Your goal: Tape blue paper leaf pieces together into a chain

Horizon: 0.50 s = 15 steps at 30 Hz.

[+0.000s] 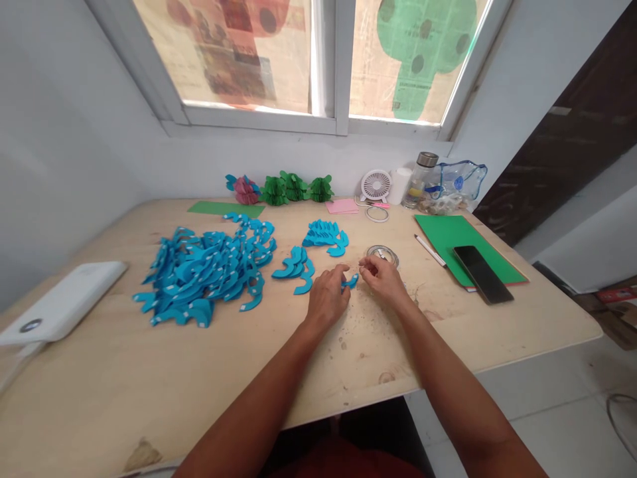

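My left hand (pixel 328 293) is closed at the middle of the table, its fingers on a curved blue paper piece (pixel 351 281) that sticks out to the right. Close beside it, my right hand (pixel 382 277) is pinched, and whatever is between its fingertips is too small to make out. Just behind the right hand lies a roll of thin tape or wire rings (pixel 383 255). Left of my left hand are a few overlapping blue arcs (pixel 293 264), with a fanned row of blue pieces (pixel 324 234) farther back.
A large heap of blue paper arcs (pixel 209 265) with white patches spreads over the left. A white power bank (pixel 74 292) is at the far left. Folded paper figures (pixel 283 189), a fan (pixel 377 184) and a bottle (pixel 421 180) line the back. A phone (pixel 482 273) rests on green sheets (pixel 455 232).
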Each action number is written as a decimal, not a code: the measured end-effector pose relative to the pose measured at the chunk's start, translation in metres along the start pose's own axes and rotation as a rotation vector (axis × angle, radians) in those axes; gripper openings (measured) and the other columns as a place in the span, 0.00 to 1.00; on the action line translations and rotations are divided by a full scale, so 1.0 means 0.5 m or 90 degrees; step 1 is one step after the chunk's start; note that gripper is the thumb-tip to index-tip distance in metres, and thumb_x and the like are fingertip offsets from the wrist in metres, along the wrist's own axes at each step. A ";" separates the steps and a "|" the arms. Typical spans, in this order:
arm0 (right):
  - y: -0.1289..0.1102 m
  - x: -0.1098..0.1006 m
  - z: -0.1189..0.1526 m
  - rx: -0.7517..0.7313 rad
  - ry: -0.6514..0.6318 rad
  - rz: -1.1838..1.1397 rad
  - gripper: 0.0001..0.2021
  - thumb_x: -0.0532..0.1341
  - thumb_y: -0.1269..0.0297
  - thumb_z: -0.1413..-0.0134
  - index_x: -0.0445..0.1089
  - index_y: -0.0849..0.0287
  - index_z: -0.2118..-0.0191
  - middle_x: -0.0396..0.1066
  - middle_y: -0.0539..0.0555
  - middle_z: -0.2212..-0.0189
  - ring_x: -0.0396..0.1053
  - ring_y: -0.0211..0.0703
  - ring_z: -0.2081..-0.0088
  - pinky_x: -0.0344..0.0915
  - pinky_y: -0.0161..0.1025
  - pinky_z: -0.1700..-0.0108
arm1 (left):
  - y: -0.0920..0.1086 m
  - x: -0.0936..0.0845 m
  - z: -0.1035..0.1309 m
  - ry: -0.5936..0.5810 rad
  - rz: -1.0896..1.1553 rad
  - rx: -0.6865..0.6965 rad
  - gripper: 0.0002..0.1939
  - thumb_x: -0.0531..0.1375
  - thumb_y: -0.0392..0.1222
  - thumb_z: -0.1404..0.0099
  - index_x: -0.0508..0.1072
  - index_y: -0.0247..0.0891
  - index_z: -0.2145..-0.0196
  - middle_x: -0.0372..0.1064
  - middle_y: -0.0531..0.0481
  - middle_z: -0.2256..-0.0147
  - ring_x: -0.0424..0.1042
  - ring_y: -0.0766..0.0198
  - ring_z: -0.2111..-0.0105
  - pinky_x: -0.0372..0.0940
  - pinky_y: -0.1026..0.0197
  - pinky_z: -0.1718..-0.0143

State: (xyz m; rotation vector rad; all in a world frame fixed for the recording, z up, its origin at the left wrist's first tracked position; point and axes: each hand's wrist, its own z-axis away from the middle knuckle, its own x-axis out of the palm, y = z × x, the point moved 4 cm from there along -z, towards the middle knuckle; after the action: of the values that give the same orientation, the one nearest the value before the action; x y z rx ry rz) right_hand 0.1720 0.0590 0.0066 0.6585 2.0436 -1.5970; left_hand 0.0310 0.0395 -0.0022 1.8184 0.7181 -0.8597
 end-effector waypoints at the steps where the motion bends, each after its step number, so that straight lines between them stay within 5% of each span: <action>1: -0.002 0.000 0.001 0.001 -0.005 0.003 0.09 0.56 0.66 0.53 0.69 0.60 0.65 0.67 0.49 0.77 0.64 0.37 0.75 0.59 0.34 0.70 | -0.001 -0.001 -0.001 0.005 0.003 -0.007 0.20 0.54 0.29 0.46 0.63 0.39 0.54 0.72 0.49 0.66 0.69 0.57 0.62 0.61 0.56 0.60; 15: 0.010 0.018 0.002 0.025 -0.013 -0.012 0.14 0.58 0.67 0.54 0.65 0.57 0.57 0.70 0.50 0.71 0.66 0.36 0.75 0.61 0.35 0.69 | -0.014 -0.019 0.000 0.130 0.174 -0.067 0.17 0.52 0.31 0.45 0.65 0.41 0.57 0.70 0.53 0.72 0.70 0.63 0.73 0.61 0.63 0.70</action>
State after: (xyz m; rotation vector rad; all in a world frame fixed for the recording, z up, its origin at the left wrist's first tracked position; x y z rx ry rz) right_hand 0.1680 0.0601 -0.0029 0.6349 2.0145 -1.6517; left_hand 0.0200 0.0409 0.0019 1.8717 0.6102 -0.4538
